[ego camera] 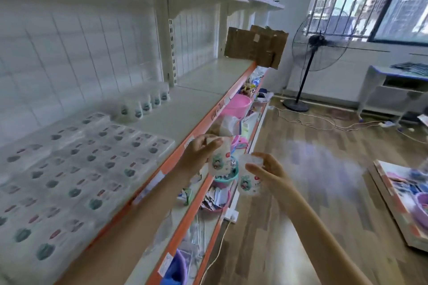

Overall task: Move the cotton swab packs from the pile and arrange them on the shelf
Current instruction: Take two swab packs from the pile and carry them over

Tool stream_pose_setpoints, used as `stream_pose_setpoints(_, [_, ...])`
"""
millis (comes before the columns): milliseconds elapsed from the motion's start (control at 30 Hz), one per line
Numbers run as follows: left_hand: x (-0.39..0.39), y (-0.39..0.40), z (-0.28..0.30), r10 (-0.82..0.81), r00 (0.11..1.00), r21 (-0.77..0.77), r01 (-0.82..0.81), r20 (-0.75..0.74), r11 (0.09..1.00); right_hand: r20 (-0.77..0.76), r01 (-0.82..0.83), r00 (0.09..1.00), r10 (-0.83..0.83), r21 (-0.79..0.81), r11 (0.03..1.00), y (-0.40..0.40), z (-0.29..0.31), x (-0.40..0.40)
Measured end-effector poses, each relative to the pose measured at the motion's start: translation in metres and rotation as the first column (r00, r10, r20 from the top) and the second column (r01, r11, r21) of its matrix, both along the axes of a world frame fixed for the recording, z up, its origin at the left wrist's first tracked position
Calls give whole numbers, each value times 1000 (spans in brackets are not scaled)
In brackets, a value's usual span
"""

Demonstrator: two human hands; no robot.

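My left hand pinches the top of a clear cotton swab pack with a green cartoon label, just off the orange front edge of the white shelf. My right hand pinches a second pack slightly lower and to the right. Both packs hang upright in the air beside each other. Several flat packs cover the left part of the shelf. A row of upright packs stands near the back panel.
A cardboard box sits at the far end of the shelf. Lower shelves hold a pink basin, small tubs and loose goods. A standing fan and cables are on the wooden floor to the right. Boards lie at the far right.
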State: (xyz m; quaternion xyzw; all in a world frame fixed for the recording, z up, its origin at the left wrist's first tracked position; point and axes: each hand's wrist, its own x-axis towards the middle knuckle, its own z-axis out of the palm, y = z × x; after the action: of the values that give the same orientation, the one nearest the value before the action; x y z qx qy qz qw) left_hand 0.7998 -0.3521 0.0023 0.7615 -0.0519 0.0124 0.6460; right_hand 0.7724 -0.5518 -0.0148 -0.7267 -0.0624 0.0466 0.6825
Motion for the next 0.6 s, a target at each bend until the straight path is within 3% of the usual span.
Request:
stream_pose_setpoints(133, [63,4,5,38,999,49,-39,27,998,12,-44,999,45,-9,999,-7,-3,64])
stream_pose_setpoints(333, [156,14,11,243,969,106,-247,42,963,86,-160,983,163,-36,986,-16,6,184])
stream_pose_setpoints(600, [232,47,13,561,827,107,-561,32,821,120,-415,901,418,-52,909,4,32,331])
